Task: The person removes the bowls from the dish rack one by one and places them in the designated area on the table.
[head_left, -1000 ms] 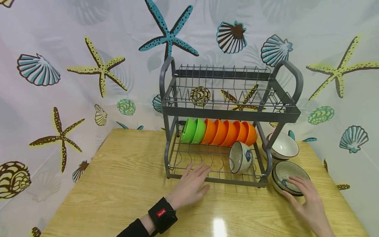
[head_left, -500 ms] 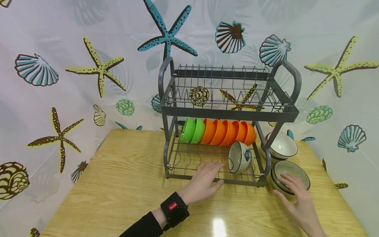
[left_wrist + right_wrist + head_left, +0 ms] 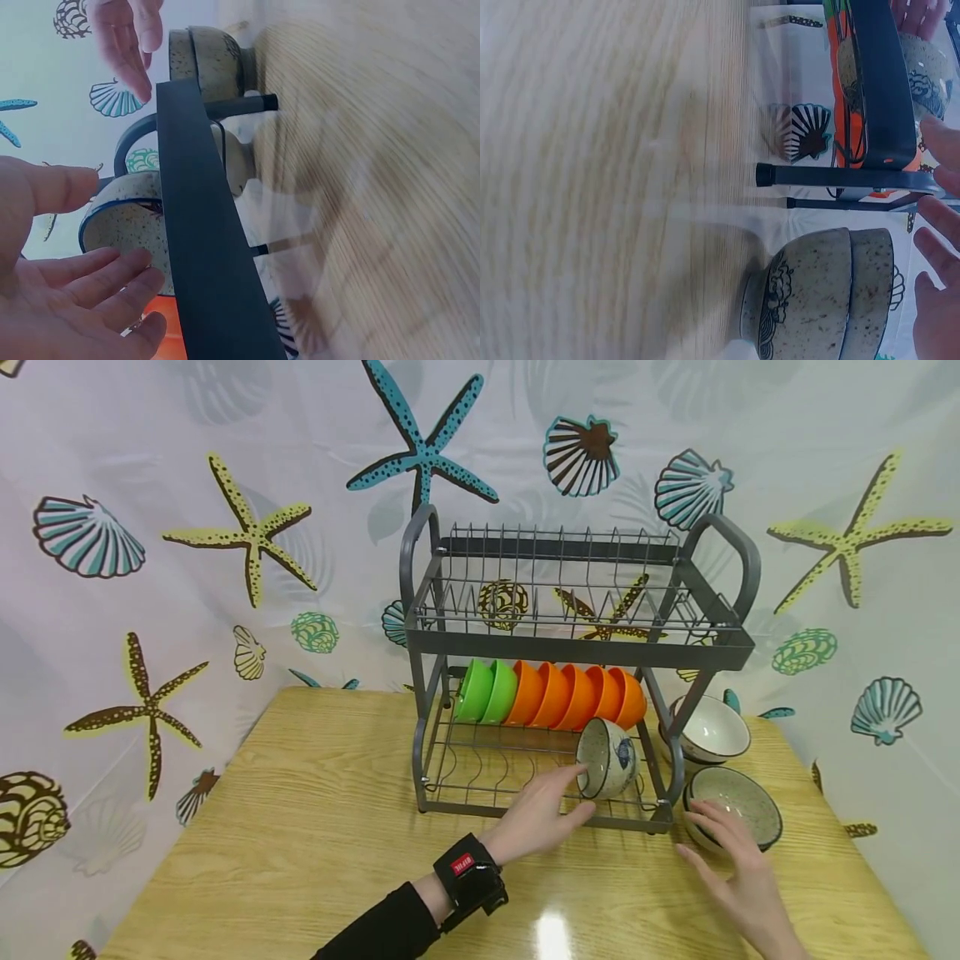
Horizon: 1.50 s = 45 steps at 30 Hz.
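Note:
A speckled ceramic bowl [image 3: 619, 767] with a blue motif stands on its side at the right of the dish rack's lower tier. My left hand [image 3: 540, 817] is at its open mouth, fingers extended and thumb apart; the left wrist view shows the fingertips close to the speckled inside [image 3: 124, 232]. My right hand [image 3: 738, 872] hovers at the near left side of two nested speckled bowls [image 3: 738, 797] on the table, fingers loosely spread, holding nothing. From the right wrist these nested bowls [image 3: 817, 292] sit upright, apart from the fingers.
The two-tier grey dish rack [image 3: 577, 647] stands on a wooden table [image 3: 300, 827]. Several green bowls [image 3: 474, 692] and orange bowls [image 3: 558, 695] lean in a row at the lower tier's back. A white bowl [image 3: 716, 727] is behind the nested ones. Patterned cloth [image 3: 300, 427] surrounds the table.
My left hand has moved right along the rack's front, up to the bowl in it. My right hand has drawn left and slightly towards me, off the nested bowls.

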Available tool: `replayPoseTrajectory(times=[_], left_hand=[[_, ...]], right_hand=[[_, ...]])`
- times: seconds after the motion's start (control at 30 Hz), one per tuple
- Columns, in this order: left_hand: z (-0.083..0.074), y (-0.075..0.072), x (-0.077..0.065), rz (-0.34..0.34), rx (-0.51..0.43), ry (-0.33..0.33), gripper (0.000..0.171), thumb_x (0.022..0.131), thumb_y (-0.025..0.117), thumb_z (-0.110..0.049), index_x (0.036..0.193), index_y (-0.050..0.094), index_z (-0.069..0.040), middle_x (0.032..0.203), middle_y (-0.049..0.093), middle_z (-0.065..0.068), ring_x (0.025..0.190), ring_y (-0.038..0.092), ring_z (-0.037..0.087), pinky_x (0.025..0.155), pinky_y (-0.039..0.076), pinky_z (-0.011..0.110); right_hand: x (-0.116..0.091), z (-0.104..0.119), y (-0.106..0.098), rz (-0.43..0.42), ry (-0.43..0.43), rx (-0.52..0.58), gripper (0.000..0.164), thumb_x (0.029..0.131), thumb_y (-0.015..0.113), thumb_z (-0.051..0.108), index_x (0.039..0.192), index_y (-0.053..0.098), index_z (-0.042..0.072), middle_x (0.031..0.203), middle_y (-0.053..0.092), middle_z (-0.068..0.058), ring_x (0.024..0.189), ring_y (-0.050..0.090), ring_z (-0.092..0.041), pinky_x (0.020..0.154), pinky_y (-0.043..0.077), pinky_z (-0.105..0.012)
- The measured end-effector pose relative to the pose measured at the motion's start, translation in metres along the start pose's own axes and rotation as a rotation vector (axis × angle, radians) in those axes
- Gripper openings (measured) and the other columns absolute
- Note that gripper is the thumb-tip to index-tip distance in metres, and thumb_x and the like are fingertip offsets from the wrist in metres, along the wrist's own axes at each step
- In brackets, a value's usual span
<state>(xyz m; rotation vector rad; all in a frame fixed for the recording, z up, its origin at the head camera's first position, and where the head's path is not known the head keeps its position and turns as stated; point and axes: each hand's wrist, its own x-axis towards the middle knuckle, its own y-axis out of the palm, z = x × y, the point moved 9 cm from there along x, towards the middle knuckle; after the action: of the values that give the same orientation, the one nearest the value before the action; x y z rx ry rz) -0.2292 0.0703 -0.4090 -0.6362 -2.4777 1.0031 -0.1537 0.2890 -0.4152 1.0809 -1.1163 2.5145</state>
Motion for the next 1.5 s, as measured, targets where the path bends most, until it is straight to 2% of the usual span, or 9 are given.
replayPoseTrajectory(times=[0.07, 0.23, 0.33, 0.57, 0.83, 1.1, 1.2, 1.37, 1.5], left_hand=[[0.0, 0.001, 0.002, 0.004, -0.043, -0.017, 0.055, 0.103, 0.055, -0.031, 0.151, 0.044, -0.008, 0.151, 0.054, 0.009, 0.139, 0.052, 0.027, 0.115, 0.046, 0.044], [0.0, 0.004, 0.006, -0.008, -0.129, -0.044, 0.052, 0.103, 0.055, -0.032, 0.149, 0.047, -0.01, 0.149, 0.056, 0.006, 0.137, 0.054, 0.025, 0.111, 0.049, 0.043], [0.001, 0.005, 0.009, -0.015, -0.17, -0.057, 0.051, 0.103, 0.056, -0.032, 0.149, 0.048, -0.01, 0.148, 0.057, 0.005, 0.137, 0.053, 0.024, 0.112, 0.048, 0.042], [0.0, 0.008, 0.013, -0.02, -0.225, -0.07, 0.049, 0.103, 0.056, -0.032, 0.146, 0.052, -0.009, 0.146, 0.059, 0.007, 0.137, 0.054, 0.025, 0.113, 0.048, 0.041], [0.004, 0.014, 0.019, -0.024, -0.282, -0.104, 0.045, 0.102, 0.058, -0.032, 0.141, 0.058, -0.01, 0.141, 0.063, 0.008, 0.128, 0.06, 0.025, 0.106, 0.052, 0.035], [0.006, 0.016, 0.025, -0.044, -0.318, -0.106, 0.04, 0.1, 0.062, -0.029, 0.133, 0.064, -0.008, 0.131, 0.069, 0.009, 0.12, 0.066, 0.024, 0.1, 0.055, 0.033], [0.005, 0.016, 0.027, -0.055, -0.331, -0.095, 0.038, 0.1, 0.062, -0.028, 0.131, 0.066, -0.007, 0.129, 0.071, 0.009, 0.117, 0.068, 0.022, 0.099, 0.056, 0.034], [0.002, 0.015, 0.029, -0.079, -0.349, -0.069, 0.035, 0.099, 0.063, -0.024, 0.128, 0.068, -0.004, 0.126, 0.072, 0.013, 0.112, 0.071, 0.023, 0.095, 0.057, 0.026], [0.002, 0.016, 0.03, -0.088, -0.362, -0.088, 0.036, 0.099, 0.065, -0.024, 0.127, 0.069, -0.002, 0.126, 0.071, 0.015, 0.111, 0.072, 0.024, 0.093, 0.058, 0.023]], right_hand=[[0.0, 0.002, 0.001, 0.001, -0.004, 0.002, 0.059, 0.061, 0.083, -0.012, 0.117, 0.069, -0.003, 0.142, 0.056, 0.011, 0.144, 0.033, 0.008, 0.121, 0.02, -0.009], [-0.001, 0.005, 0.004, 0.002, -0.007, 0.013, 0.058, 0.061, 0.083, -0.012, 0.117, 0.069, -0.004, 0.144, 0.051, 0.018, 0.143, 0.034, 0.008, 0.121, 0.02, -0.009], [-0.001, 0.006, 0.005, 0.004, -0.002, 0.02, 0.058, 0.062, 0.083, -0.012, 0.117, 0.069, -0.004, 0.144, 0.051, 0.018, 0.142, 0.035, 0.009, 0.121, 0.02, -0.008], [-0.001, 0.009, 0.01, 0.013, 0.013, 0.039, 0.058, 0.063, 0.083, -0.012, 0.119, 0.069, -0.002, 0.139, 0.062, -0.005, 0.14, 0.038, 0.008, 0.117, 0.024, -0.005], [-0.001, 0.012, 0.013, 0.021, -0.013, 0.03, 0.06, 0.062, 0.083, -0.015, 0.118, 0.068, -0.003, 0.138, 0.061, -0.007, 0.14, 0.039, 0.008, 0.116, 0.026, -0.005], [-0.001, 0.011, 0.016, 0.018, 0.018, 0.053, 0.059, 0.064, 0.083, -0.014, 0.119, 0.069, -0.001, 0.134, 0.062, -0.017, 0.137, 0.041, 0.008, 0.114, 0.025, -0.004], [-0.001, 0.011, 0.017, 0.018, 0.02, 0.055, 0.059, 0.064, 0.083, -0.014, 0.12, 0.069, 0.001, 0.135, 0.062, -0.016, 0.138, 0.04, 0.008, 0.115, 0.025, -0.004], [-0.001, 0.011, 0.016, 0.014, 0.001, 0.067, 0.063, 0.063, 0.083, -0.015, 0.121, 0.069, 0.004, 0.138, 0.062, -0.01, 0.139, 0.042, 0.005, 0.115, 0.027, -0.005], [0.0, 0.013, 0.016, 0.014, 0.001, 0.072, 0.063, 0.063, 0.083, -0.015, 0.122, 0.069, 0.005, 0.139, 0.062, -0.008, 0.139, 0.042, 0.005, 0.114, 0.027, -0.005]])
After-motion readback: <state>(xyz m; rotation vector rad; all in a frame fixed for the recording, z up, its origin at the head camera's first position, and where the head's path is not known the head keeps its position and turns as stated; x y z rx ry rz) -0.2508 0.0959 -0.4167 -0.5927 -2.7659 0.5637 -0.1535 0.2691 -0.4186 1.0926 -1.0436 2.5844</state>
